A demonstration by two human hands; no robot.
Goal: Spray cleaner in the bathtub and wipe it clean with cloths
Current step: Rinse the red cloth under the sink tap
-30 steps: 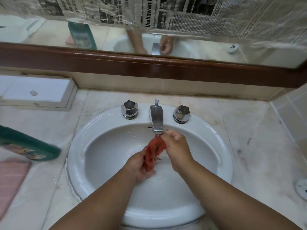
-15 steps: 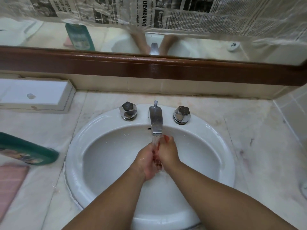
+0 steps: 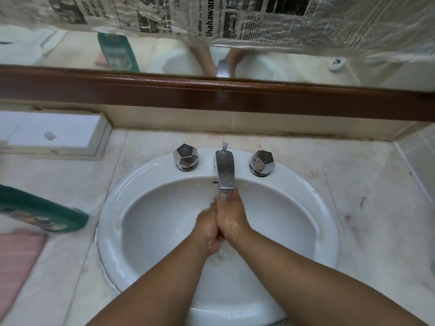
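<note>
Cloth, the pink one [image 3: 16, 267], is lying at the table's [image 3: 364, 196] left edge, cut off by the frame and well apart from your hands. You are pressing your left hand [image 3: 207, 228] and right hand [image 3: 231, 216] together under the single spout's [image 3: 225, 170] running water. Whether your fingers are gripping anything is hidden. Two chrome knobs [image 3: 186, 157] [image 3: 262, 161] are flanking the spout. One green bottle [image 3: 42, 209] is lying cropped beside the one sink [image 3: 146, 175].

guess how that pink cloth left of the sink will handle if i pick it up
The pink cloth lies flat on the counter, so it will probably be floppy and drape when lifted. It looks thin, so likely light. Droplets spatter the nearby sink rim, so it may be slightly damp and cling.
</note>
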